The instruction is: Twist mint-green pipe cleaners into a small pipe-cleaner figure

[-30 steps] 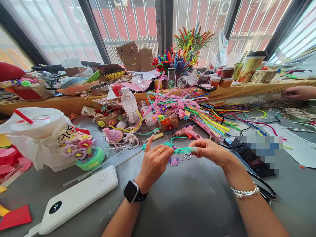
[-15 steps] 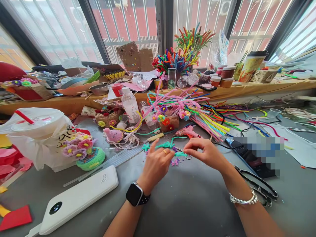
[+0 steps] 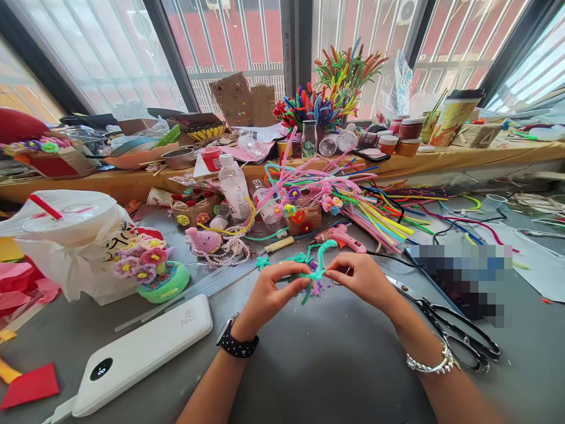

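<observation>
Between my hands is a green pipe cleaner [image 3: 318,272], bent into small loops with one end curling upward. My left hand [image 3: 278,294] pinches its left side between thumb and fingers. My right hand [image 3: 364,277] pinches the right side with its fingertips. Just behind, a pink hot glue gun [image 3: 339,235] lies on the table. More green pipe cleaner pieces [image 3: 263,262] lie beyond my left hand, and purple bits [image 3: 316,288] are partly hidden below the piece I hold. Black-handled scissors [image 3: 463,335] rest beside my right wrist.
A white power bank [image 3: 145,353] lies left of my left arm. A phone [image 3: 454,282] is at the right. Pipe cleaners [image 3: 375,218] are heaped behind the glue gun, beside plastic bottles [image 3: 235,188]. A bagged drink cup [image 3: 62,235] stands at the left.
The green pipe cleaner has been lifted off the table and now shows between both hands. My left hand has turned and pinches it. More of the scissors is visible.
</observation>
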